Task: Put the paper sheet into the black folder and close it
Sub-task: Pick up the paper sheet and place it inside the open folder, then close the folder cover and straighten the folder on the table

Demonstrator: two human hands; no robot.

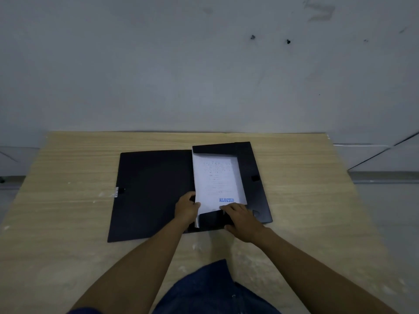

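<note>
The black folder (149, 191) lies open and flat on the wooden table (68, 200), its cover spread out to the left. In its right half lies the white paper sheet (217, 177), printed and stamped "REJECTED" in blue, tucked under black flaps at the top, right and bottom. My left hand (186, 208) pinches the sheet's lower left edge. My right hand (241, 219) rests on the bottom flap, fingertips touching the sheet's lower edge just below the stamp.
A small metal clasp (117, 192) sits on the cover's left edge, and a black tab (255, 178) on the right flap. A grey wall (204, 64) rises directly behind the table's far edge. My blue-clad body (210, 291) is at the near edge.
</note>
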